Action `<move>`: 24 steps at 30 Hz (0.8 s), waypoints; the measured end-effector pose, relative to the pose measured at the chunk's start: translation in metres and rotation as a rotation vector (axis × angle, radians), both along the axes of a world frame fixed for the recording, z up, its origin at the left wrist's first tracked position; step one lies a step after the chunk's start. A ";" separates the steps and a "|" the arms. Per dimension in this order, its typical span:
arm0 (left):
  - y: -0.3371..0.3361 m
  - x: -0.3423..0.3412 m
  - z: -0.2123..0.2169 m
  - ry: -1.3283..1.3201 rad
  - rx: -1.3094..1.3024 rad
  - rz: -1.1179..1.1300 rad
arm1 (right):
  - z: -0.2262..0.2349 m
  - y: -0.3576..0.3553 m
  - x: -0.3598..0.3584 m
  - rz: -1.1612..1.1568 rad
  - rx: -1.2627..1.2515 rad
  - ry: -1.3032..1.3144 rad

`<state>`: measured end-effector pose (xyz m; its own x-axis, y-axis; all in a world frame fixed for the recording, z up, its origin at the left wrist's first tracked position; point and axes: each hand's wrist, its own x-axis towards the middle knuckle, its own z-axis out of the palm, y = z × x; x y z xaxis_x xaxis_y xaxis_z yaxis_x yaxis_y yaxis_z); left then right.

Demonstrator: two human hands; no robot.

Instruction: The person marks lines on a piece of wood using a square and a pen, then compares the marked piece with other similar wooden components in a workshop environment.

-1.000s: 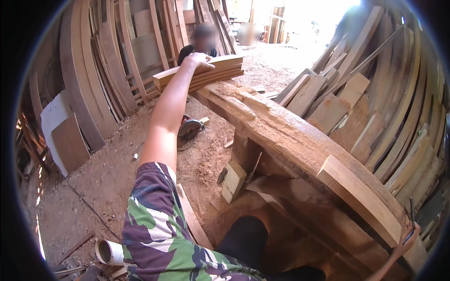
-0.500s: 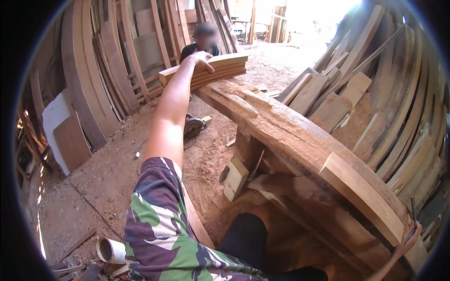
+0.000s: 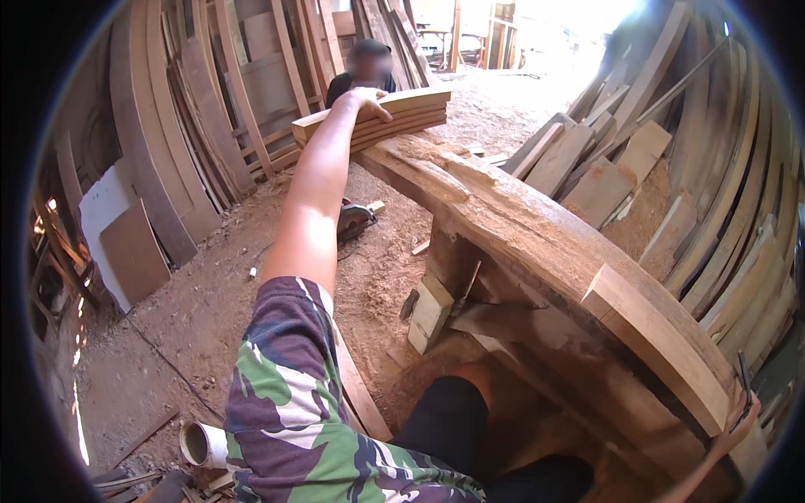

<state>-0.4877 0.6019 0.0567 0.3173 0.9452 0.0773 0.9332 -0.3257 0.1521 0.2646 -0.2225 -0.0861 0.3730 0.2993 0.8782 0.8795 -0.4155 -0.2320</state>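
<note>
My left arm reaches far forward, and my left hand (image 3: 366,102) is closed over the top of a stack of wooden boards (image 3: 419,107). The stack lies across the far end of a thick, sawdust-covered wooden workbench (image 3: 503,205). At the near right end, a squared wooden beam (image 3: 658,348) rests along the bench edge. My right hand (image 3: 740,419) is beside the beam's near end, its fingers closed round a slim dark pencil (image 3: 745,375). The picture's rim partly darkens that hand.
Beyond the stack is another person (image 3: 367,67). On the dusty ground sit a circular saw (image 3: 355,221) and a white pot (image 3: 204,445) at lower left. Planks (image 3: 239,92) lean along the left wall; more boards (image 3: 558,159) are piled at right. A wood block (image 3: 430,314) stands under the bench.
The whole view has shifted slightly, so everything appears a little farther right. My left hand stays on the board stack, and my right hand still holds the pencil beside the beam.
</note>
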 end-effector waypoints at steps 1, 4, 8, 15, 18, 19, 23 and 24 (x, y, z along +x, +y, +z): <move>-0.002 0.002 -0.002 0.001 0.040 -0.016 | -0.002 -0.001 0.003 -0.005 0.007 -0.009; -0.011 0.009 -0.008 -0.036 0.103 0.024 | -0.008 -0.009 0.010 -0.033 0.037 -0.023; -0.015 0.042 -0.015 -0.067 0.076 -0.029 | 0.000 -0.031 0.000 0.107 0.076 -0.095; 0.038 -0.062 0.001 0.015 0.147 -0.078 | -0.005 0.039 -0.030 0.098 0.144 -0.014; 0.032 -0.079 0.027 0.221 0.111 0.087 | -0.001 0.053 -0.037 0.150 0.141 -0.122; 0.030 0.037 -0.022 0.316 0.173 0.133 | 0.013 0.016 -0.050 0.015 0.080 -0.139; -0.075 0.102 -0.036 0.469 0.614 0.122 | 0.019 0.018 -0.054 -0.008 0.077 -0.112; -0.081 0.089 -0.047 0.328 0.883 -0.052 | 0.016 0.027 -0.050 0.005 0.098 -0.081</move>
<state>-0.3992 0.5207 0.0101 0.4904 0.5709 0.6585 0.8667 -0.2403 -0.4371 0.2146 -0.1951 -0.0704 0.2983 0.2119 0.9306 0.8990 -0.3900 -0.1993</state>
